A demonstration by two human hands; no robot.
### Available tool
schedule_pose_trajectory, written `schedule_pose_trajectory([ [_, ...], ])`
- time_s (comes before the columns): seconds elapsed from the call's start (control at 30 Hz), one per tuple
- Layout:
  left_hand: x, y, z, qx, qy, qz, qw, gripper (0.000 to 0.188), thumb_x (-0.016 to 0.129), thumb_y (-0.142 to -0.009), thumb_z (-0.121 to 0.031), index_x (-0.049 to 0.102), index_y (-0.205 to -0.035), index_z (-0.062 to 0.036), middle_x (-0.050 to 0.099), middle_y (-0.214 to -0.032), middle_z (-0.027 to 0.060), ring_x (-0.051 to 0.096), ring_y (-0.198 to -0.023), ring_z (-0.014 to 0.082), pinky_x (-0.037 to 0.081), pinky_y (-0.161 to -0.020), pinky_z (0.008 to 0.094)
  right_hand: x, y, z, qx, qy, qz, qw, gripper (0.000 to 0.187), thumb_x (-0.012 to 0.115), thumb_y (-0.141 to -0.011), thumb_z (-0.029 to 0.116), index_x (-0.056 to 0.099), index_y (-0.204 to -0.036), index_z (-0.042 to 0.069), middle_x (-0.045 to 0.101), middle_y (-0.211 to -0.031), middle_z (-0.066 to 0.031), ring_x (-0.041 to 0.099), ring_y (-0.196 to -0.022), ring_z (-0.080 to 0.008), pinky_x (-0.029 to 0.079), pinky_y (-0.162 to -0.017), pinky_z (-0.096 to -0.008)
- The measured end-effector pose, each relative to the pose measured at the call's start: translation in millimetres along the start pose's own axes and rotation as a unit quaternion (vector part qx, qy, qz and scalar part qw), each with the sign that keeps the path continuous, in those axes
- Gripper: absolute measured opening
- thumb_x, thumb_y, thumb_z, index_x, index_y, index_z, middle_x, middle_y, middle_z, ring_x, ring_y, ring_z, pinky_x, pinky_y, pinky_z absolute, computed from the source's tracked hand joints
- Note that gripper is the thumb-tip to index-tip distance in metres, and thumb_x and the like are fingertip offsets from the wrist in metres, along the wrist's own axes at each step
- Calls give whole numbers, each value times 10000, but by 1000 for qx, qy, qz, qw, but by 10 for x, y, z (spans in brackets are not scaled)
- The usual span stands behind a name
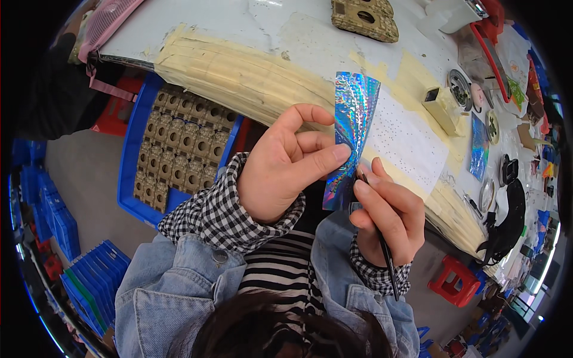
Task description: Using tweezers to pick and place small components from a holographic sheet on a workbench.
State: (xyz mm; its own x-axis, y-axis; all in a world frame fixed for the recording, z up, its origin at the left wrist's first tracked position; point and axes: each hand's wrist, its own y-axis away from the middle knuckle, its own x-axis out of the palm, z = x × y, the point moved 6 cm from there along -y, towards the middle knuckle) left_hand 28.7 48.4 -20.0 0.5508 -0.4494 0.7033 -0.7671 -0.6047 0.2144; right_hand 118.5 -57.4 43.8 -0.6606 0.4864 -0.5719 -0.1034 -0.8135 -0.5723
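My left hand (277, 161) pinches a shiny blue holographic strip (357, 104) between thumb and fingers, holding it up before the table edge. The strip is creased and slightly curled lengthwise. In my right hand (394, 209) is a slim black pen-like tool (387, 259), gripped between thumb and fingers. Its upper end meets the strip's right side near my left thumb; the exact tip is hard to make out. Behind the strip, a white sheet with many small dark dots (412, 137) lies on the table, partly covered by my hands.
Yellowish tape covers the table edge (239, 68). Below left, a blue tray (132, 152) holds several camouflage-patterned pieces (185, 143); a similar piece (365, 19) lies on the table. A pale box (443, 110), tape roll (459, 89) and another holographic strip (478, 149) sit right, above a red stool (453, 280).
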Motion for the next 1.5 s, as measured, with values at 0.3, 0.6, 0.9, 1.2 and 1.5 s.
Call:
schedule_pose_trajectory([
  [0.3,-5,7,-35,25,-31,7,999,354,556,-885,23,358,-1176,-9,640,-993,121,613,-914,121,505,-793,239,10,-19,-8,19,5,17,1000,345,744,-715,112,666,-1037,16,577,-1007,-118,634,-997,-288,509,-909,-446],
  [0.6,-10,-2,-34,32,-34,10,999,354,562,-883,22,353,-1168,-1,642,-974,115,614,-907,118,503,-794,234,-1,-39,-5,39,-1,13,999,339,739,-722,87,663,-1046,21,593,-985,-118,640,-973,-268,514,-905,-437],
  [0.9,0,3,-40,45,-45,1,998,358,574,-880,14,354,-1162,-3,641,-948,104,614,-880,110,506,-767,231,2,-53,-1,30,12,13,999,348,745,-716,76,662,-1049,16,596,-995,-125,631,-989,-265,514,-905,-432],
  [1.2,-61,3,8,-4,-22,-27,999,373,594,-879,-20,358,-1167,-17,658,-939,104,616,-841,108,498,-727,215,62,13,2,-39,63,15,997,338,751,-722,103,664,-1029,-7,589,-1039,-139,630,-994,-279,513,-898,-429],
  [1.5,-48,7,1,-5,-15,-15,1000,360,602,-876,-28,371,-1152,-23,661,-902,86,604,-797,89,484,-696,202,56,28,-6,-45,56,6,997,328,741,-733,122,666,-1026,-6,592,-1045,-141,629,-996,-283,515,-895,-427],
])
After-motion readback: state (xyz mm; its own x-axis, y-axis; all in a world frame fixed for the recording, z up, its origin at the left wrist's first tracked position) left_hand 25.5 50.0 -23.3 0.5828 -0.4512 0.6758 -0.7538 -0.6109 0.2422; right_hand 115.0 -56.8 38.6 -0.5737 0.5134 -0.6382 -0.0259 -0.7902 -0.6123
